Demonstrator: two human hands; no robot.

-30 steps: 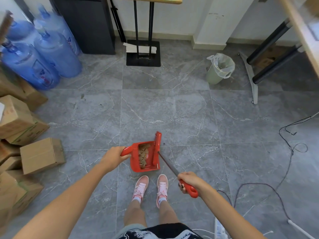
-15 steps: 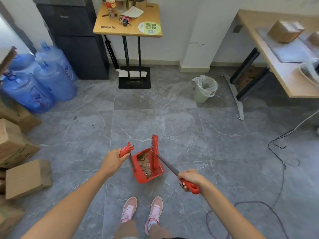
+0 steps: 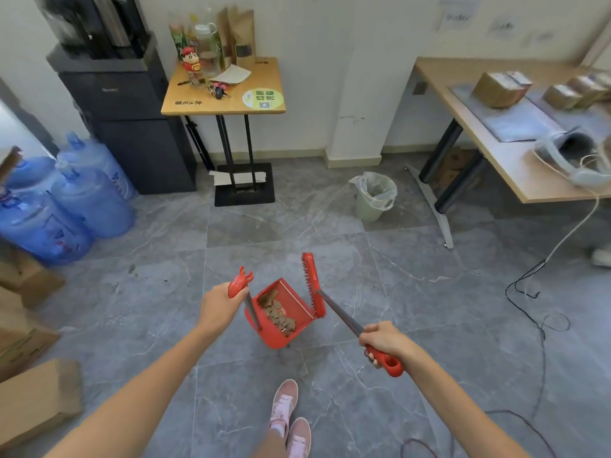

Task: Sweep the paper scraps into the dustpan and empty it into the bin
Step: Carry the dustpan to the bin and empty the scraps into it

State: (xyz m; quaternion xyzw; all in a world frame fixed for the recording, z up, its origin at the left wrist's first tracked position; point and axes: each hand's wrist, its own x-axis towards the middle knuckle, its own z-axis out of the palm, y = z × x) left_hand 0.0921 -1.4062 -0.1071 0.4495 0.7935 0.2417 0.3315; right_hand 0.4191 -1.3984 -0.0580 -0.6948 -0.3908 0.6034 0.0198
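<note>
My left hand [image 3: 220, 309] grips the red handle of the red dustpan [image 3: 299, 307], which hangs tilted above the floor. Brown paper scraps [image 3: 276, 314] lie inside the pan. My right hand [image 3: 380, 340] holds the red-handled broom [image 3: 312, 284] by its grip; the brush head stands upright against the pan's right edge. The pale green bin [image 3: 373, 196] with a clear plastic liner stands on the floor ahead and to the right, near the wall pillar.
Blue water bottles [image 3: 86, 196] and cardboard boxes [image 3: 36, 401] crowd the left side. A small wooden table [image 3: 224, 100] on a black base and a dark cabinet stand at the back. A desk [image 3: 502, 153] sits right, with black cables [image 3: 535, 309] trailing on the floor.
The view has tilted up and moved forward, so the bin is nearer. The dustpan has been lifted and hangs more steeply from my left hand. The broom stays against the pan.
</note>
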